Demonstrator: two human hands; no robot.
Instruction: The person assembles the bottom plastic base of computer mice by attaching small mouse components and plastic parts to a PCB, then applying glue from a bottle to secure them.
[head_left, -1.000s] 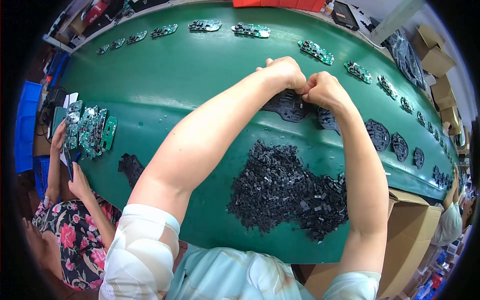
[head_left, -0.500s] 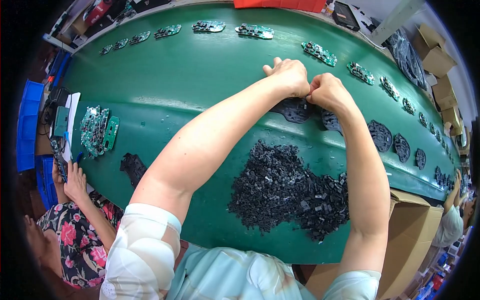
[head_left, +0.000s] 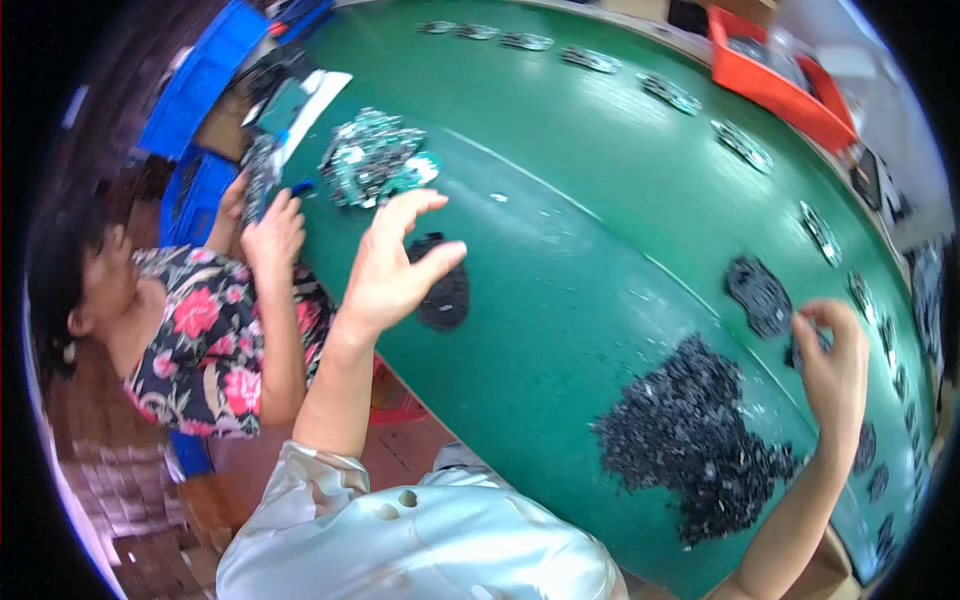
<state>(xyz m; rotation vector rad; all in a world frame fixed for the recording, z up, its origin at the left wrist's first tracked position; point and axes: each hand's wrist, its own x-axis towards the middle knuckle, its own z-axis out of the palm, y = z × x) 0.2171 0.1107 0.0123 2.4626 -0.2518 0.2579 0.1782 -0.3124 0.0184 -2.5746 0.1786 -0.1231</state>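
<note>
My left hand is raised over the left part of the green table, its thumb and fingers spread with nothing between them. Beside and partly behind its thumb lies a black plastic shell. At the right, my right hand has its fingers curled in toward the thumb; whatever they may pinch is too small and blurred to make out. A wide black plastic plate lies just left of that hand. Another black piece shows partly behind its fingers. Between my arms sits a heap of small black parts.
Green circuit boards stand in a spaced row along the far side. A pile of boards is at the left, by a seated co-worker who handles a dark strip. An orange-red bin and blue bins stand at the edges.
The view has swung left. My hands, formerly together over the black plates, are apart: the left has moved to the shell at the left and opened, while the right stays near the plates.
</note>
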